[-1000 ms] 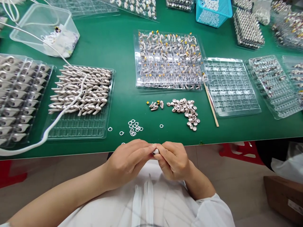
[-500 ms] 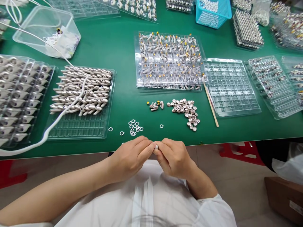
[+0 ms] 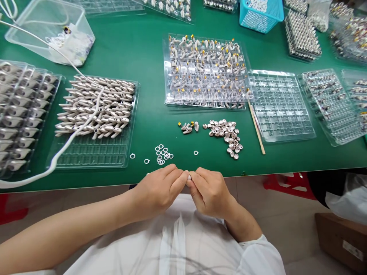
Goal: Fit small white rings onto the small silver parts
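At the table's near edge, my left hand (image 3: 160,188) and my right hand (image 3: 210,191) meet, both closed on one small whitish part (image 3: 189,177). Only a rounded bit of it shows between the fingertips, so its kind is hidden. Just beyond the left hand lies a loose group of small white rings (image 3: 163,153), each with a little tab. A single white ring (image 3: 196,152) lies straight ahead of the hands. Farther on are a few small curved parts with orange tabs (image 3: 187,127) and a pile of beige cup-shaped caps (image 3: 226,133).
A tray of curved parts (image 3: 206,72) stands ahead. Left are a tray of elongated beige shells (image 3: 97,107), a white cable (image 3: 69,145) across it, and a clear bin (image 3: 28,30). Right lie a thin wooden stick (image 3: 257,130), a clear tray (image 3: 282,107) and a blue basket (image 3: 260,19).
The camera view has shifted slightly. Both hands stay together on the small part, with hardly any finger movement. Nothing on the table has visibly moved.
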`<action>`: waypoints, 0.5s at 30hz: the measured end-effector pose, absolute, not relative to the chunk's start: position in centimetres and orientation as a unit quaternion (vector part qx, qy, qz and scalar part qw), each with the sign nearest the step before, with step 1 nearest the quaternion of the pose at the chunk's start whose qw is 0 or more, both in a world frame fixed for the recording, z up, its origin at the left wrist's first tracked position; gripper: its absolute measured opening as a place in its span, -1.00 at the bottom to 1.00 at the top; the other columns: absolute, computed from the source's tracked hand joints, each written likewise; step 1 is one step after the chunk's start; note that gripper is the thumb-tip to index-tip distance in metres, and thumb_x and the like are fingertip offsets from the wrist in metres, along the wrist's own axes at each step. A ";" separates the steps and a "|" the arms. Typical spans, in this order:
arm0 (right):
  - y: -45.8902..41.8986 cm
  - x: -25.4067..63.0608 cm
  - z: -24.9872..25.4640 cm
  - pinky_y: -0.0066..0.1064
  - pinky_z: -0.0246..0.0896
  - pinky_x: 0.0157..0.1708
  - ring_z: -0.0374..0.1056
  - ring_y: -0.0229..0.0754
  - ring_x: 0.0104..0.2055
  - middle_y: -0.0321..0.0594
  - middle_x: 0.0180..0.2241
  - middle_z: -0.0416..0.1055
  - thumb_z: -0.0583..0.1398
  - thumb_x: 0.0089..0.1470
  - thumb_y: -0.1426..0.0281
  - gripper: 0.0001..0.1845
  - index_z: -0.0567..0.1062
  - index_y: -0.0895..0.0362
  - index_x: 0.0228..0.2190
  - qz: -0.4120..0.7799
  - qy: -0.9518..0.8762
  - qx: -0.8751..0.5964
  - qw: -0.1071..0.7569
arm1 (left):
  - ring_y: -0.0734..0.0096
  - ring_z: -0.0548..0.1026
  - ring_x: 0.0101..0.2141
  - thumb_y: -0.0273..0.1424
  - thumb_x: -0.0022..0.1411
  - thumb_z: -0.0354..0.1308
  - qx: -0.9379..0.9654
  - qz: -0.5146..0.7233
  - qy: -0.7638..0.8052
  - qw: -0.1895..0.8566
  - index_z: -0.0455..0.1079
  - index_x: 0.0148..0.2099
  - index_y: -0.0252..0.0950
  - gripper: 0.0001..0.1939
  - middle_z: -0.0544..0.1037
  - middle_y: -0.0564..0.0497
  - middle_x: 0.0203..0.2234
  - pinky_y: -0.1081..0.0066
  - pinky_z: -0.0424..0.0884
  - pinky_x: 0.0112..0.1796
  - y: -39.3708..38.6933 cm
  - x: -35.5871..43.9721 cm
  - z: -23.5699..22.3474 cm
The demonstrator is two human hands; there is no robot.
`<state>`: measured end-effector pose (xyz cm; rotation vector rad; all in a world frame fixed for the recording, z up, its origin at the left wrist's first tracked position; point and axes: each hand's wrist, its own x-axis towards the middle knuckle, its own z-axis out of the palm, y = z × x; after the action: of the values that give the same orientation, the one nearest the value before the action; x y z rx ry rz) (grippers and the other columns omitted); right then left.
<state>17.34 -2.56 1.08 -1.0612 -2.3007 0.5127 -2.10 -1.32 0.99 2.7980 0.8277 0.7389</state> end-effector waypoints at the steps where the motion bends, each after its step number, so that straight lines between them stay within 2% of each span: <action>1: -2.5 17.2 1.1 -0.39 -0.10 -0.57 0.02 -0.28 -0.55 -0.29 -0.57 0.20 0.00 0.23 0.49 -0.75 0.38 0.18 -0.46 0.186 -0.857 -0.398 0.270 | 0.34 0.29 -0.53 -0.68 0.24 -0.07 0.929 0.237 0.278 0.057 0.29 -0.10 -0.51 -0.79 0.45 -0.09 -0.53 0.36 0.36 -0.53 -1.3 -2.0 1.0; 5: -2.4 16.9 1.0 -0.38 -0.13 -0.57 0.00 -0.27 -0.55 -0.29 -0.57 0.17 -0.01 0.22 0.49 -0.73 0.32 0.15 -0.51 0.180 -0.860 -0.409 0.247 | 0.34 0.28 -0.56 -0.69 0.23 -0.10 0.934 0.218 0.281 0.029 0.31 -0.19 -0.47 -0.80 0.44 -0.08 -0.57 0.37 0.33 -0.55 -1.3 -1.8 1.1; 15: -2.3 16.4 -0.4 -0.37 -0.09 -0.58 0.01 -0.26 -0.55 -0.28 -0.55 0.18 -0.04 0.23 0.50 -0.73 0.32 0.15 -0.48 0.173 -0.861 -0.410 0.245 | 0.33 0.29 -0.59 -0.69 0.22 -0.14 0.936 0.218 0.277 -0.002 0.30 -0.22 -0.41 -0.78 0.44 -0.05 -0.58 0.35 0.31 -0.54 -0.8 -1.8 0.4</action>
<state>16.43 -2.34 -0.38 -1.1205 -2.3520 0.4713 -1.81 -0.77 0.45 2.9443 0.8722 0.6864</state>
